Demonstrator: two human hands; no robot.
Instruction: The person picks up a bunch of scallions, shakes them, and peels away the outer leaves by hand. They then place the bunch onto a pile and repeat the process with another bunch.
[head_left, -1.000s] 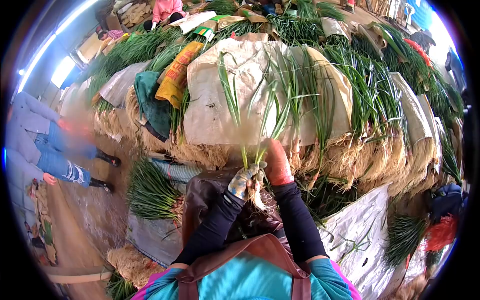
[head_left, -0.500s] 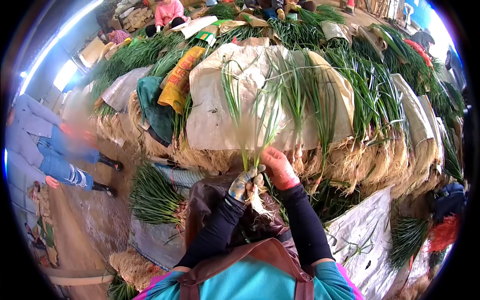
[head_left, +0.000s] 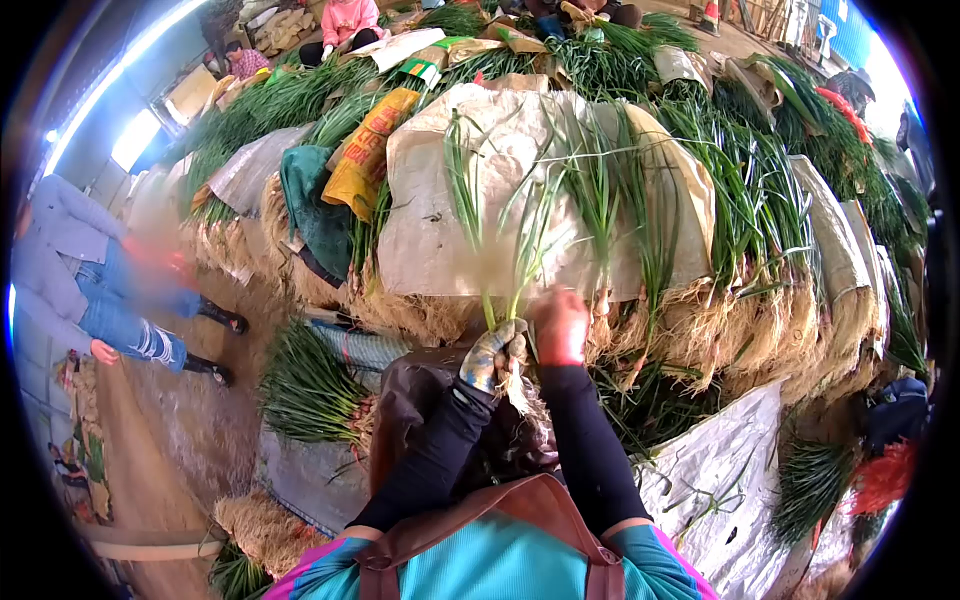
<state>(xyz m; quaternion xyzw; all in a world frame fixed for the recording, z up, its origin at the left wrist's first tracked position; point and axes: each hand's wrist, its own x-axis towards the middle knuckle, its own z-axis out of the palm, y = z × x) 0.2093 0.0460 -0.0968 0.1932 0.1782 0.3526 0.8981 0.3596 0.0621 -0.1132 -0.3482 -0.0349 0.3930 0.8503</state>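
Observation:
My left hand [head_left: 492, 357], in a stained work glove, is closed around a few green onions [head_left: 524, 255]. Their long leaves point up and away from me, and their pale bulbs and stringy roots hang below the fist. Just right of it, my right hand [head_left: 562, 325] is smeared by motion, so its fingers cannot be made out. Ahead lies a pale sack cloth [head_left: 440, 240] over a heap of onions. Some separate green onions [head_left: 597, 200] rest on that cloth, roots toward me.
A tied-looking onion bundle [head_left: 315, 390] lies left of my knees. Rooty onion rows [head_left: 745, 300] extend right. A yellow printed bag [head_left: 368, 155] and dark green cloth [head_left: 312, 205] sit on the heap. A person in jeans [head_left: 125, 310] stands left; another person in pink [head_left: 348, 22] is behind.
My right hand has moved from beside the onion stems slightly right, apart from my left hand. My left hand still holds the onions in nearly the same place.

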